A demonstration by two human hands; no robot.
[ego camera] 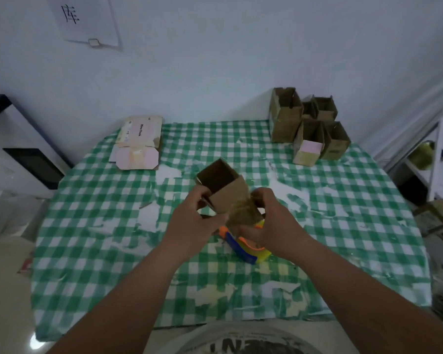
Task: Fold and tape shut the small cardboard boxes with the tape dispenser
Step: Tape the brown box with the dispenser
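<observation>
While both hands, left hand (197, 221) and right hand (271, 223), grip the box (228, 192) mid-bench, they should press its taped flaps flat above the dispenser (248, 247).

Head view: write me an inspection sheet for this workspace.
Surface: table under a worn green-checked cloth with torn white patches.
Job's things: open cardboard box held above the table; tape dispenser beneath it; flat box stack far left; folded boxes far right.
Clutter: tape scraps stuck on the cloth.
Hands: left hand and right hand both grip the box.
Cables: nothing seen.
Surroundings: paper sheet on the wall; shelving at right.
</observation>
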